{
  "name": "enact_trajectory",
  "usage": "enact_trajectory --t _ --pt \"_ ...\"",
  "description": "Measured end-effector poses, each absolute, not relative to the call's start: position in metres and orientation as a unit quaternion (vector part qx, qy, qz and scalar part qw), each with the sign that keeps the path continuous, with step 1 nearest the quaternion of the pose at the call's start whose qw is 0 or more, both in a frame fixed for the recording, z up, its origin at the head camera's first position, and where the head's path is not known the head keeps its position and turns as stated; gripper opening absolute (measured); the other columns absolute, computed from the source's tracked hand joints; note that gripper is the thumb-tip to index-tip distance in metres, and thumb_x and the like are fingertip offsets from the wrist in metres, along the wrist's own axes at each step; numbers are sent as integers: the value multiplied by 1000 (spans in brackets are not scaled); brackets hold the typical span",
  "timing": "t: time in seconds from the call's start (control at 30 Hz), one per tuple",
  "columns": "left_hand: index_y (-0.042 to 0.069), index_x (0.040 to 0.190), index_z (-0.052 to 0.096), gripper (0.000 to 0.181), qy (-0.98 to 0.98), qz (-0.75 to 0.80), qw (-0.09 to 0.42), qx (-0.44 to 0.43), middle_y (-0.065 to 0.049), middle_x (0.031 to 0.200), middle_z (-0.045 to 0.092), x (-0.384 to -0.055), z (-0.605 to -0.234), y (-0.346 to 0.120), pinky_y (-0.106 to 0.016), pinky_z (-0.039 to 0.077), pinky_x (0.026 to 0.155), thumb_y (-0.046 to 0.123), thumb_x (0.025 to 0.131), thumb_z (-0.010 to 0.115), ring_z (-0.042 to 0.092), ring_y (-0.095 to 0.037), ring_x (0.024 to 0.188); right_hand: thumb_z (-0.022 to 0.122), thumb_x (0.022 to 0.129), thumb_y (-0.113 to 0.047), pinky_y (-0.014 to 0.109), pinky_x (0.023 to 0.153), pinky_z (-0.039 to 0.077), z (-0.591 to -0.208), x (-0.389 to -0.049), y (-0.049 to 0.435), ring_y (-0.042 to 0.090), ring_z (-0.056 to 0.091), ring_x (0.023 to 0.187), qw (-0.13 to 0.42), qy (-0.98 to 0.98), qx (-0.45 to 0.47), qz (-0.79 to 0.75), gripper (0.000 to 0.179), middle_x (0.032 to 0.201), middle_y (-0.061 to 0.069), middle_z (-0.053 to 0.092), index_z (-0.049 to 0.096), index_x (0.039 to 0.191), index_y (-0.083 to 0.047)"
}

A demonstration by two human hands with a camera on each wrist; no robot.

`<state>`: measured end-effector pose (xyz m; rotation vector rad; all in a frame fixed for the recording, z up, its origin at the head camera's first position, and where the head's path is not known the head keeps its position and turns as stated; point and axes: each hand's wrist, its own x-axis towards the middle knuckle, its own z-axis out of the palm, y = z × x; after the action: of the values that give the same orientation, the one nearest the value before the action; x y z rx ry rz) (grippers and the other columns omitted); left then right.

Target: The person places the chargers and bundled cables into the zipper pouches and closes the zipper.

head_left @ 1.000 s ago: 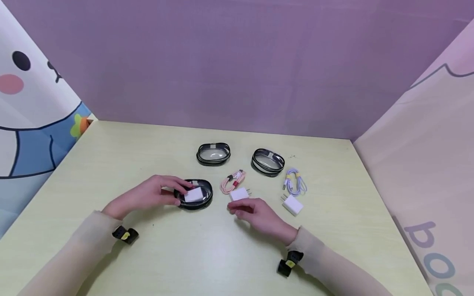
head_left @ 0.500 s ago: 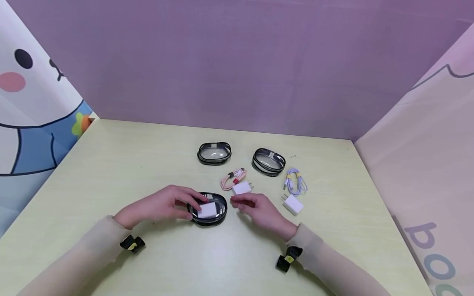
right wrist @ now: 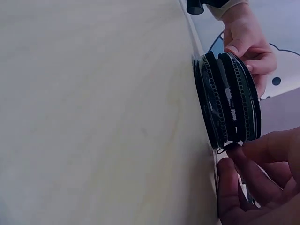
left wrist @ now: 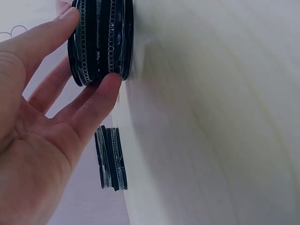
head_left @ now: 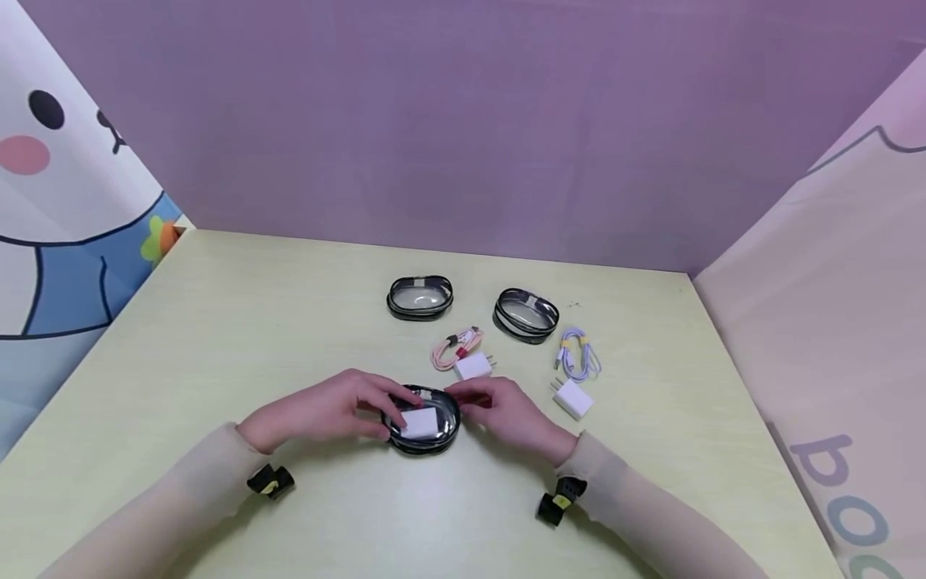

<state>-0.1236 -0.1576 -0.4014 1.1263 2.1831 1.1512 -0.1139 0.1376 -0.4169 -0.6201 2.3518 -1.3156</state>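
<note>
My left hand (head_left: 336, 414) grips the left side of a round clear zip case (head_left: 447, 430) with black trim, thumb on one rim and fingers on the other. A white charger plug (head_left: 419, 423) shows at the clear top of this case; whether the lid covers it I cannot tell. At the opposite end, my right hand (head_left: 514, 414) has its thumb and finger at the zipper pull (right wrist: 228, 147), pinching it. The right wrist view shows the zipper band facing the camera, with the left hand behind. The case rests on or very near the table.
Two more clear cases, one on the left (head_left: 419, 298) and one on the right (head_left: 526, 315), lie behind. A coiled pink cable (head_left: 456, 349) and a white plug (head_left: 473, 367) sit beyond my right hand. Farther right are a lilac cable (head_left: 577, 355) and another plug (head_left: 573, 399).
My left hand has moved the case with the plug rightward and nearer to me. My right hand stayed almost in place and now touches the case's right end, where it was apart before.
</note>
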Motion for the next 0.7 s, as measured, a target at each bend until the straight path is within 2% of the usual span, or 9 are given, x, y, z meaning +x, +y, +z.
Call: enact_trajectory --t 0.37,0.7 --pt "23 102 80 28 772 428 224 413 3 135 62 -125 -402 -156 -32 48 99 2 84 77 55 -20 127 68 91 -4 39 93 49 -418 -117 132 18 64 100 138 872 -249 -397 20 103 1 72 75 110 -8" --pt "22 100 80 28 777 424 224 408 1 135 62 -124 -401 -156 -31 48 99 0 84 76 54 -21 127 69 90 -2 34 83 51 -418 -120 125 14 63 87 124 892 -254 -354 13 91 -1 71 76 99 -8"
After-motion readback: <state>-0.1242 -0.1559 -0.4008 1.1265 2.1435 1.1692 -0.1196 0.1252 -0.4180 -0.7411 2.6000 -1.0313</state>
